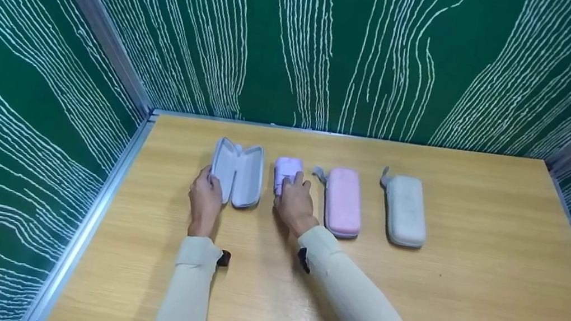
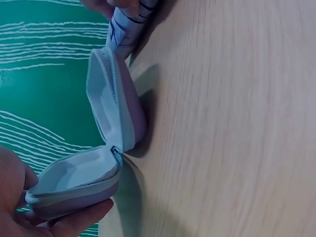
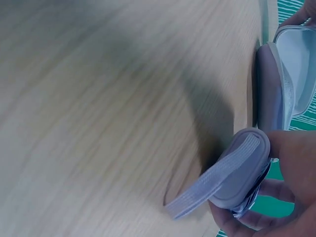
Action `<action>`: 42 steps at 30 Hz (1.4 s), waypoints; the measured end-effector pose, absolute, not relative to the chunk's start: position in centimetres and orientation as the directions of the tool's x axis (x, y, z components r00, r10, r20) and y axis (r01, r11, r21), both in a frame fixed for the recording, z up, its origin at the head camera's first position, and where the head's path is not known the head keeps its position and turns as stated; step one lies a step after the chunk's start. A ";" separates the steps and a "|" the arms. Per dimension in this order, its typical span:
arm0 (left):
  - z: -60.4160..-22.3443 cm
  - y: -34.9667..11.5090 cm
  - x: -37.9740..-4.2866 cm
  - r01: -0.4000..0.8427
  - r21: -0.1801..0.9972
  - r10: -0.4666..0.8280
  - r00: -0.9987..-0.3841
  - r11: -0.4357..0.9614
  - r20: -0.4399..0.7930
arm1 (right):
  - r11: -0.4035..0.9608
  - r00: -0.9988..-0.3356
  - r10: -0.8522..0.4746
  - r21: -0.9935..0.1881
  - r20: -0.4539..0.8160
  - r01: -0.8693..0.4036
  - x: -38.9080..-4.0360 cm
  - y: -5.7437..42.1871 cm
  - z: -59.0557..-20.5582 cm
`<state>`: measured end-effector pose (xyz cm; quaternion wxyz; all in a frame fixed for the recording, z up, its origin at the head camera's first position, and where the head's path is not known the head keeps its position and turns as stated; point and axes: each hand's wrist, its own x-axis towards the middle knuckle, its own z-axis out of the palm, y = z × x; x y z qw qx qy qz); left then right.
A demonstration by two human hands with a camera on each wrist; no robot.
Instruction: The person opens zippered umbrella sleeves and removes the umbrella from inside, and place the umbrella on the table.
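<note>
An unzipped hard case (image 1: pixel 248 177) lies spread open at the left, pale inside and, in the left wrist view, purplish outside. My left hand (image 1: pixel 205 196) grips its left half, with the thumb at the rim and the fingers (image 2: pixel 89 217) underneath. Just right of the case is a small lilac folding umbrella (image 1: pixel 288 165) with dark print on its cloth. My right hand (image 1: pixel 296 202) holds the umbrella near its close end. In the right wrist view, its oval handle end (image 3: pixel 242 173) carries a loop strap (image 3: pixel 212 185) that hangs toward the table.
To the right lie a closed pink zip case (image 1: pixel 343 200) and a closed grey one (image 1: pixel 406 210), each with a small strap at its far left corner. The wooden table (image 1: pixel 490 304) is bounded by green walls (image 1: pixel 287 70) with white wavy lines.
</note>
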<state>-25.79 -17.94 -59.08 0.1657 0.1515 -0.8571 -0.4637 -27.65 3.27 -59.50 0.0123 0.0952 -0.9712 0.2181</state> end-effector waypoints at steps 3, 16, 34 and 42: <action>-59.5 -18.0 -26.1 -0.111 0.841 -0.410 -0.901 0.529 0.139 | 0.884 -0.979 -0.189 -0.421 0.075 -0.203 -27.9 3.3 -59.6; -59.5 -18.0 -27.5 -0.101 0.846 -0.410 -0.900 0.523 0.146 | 0.867 -0.962 -0.269 -0.444 -0.036 -0.226 -29.3 3.9 -58.7; -59.3 -18.2 -28.5 -0.083 0.843 -0.413 -0.894 0.531 0.172 | 0.877 -0.940 -0.309 -0.426 -0.143 -0.223 -30.3 4.3 -58.9; -59.4 -18.0 -28.0 -0.072 0.853 -0.407 -0.897 0.518 0.171 | 0.883 -0.941 -0.287 -0.432 -0.181 -0.186 -29.8 4.2 -59.4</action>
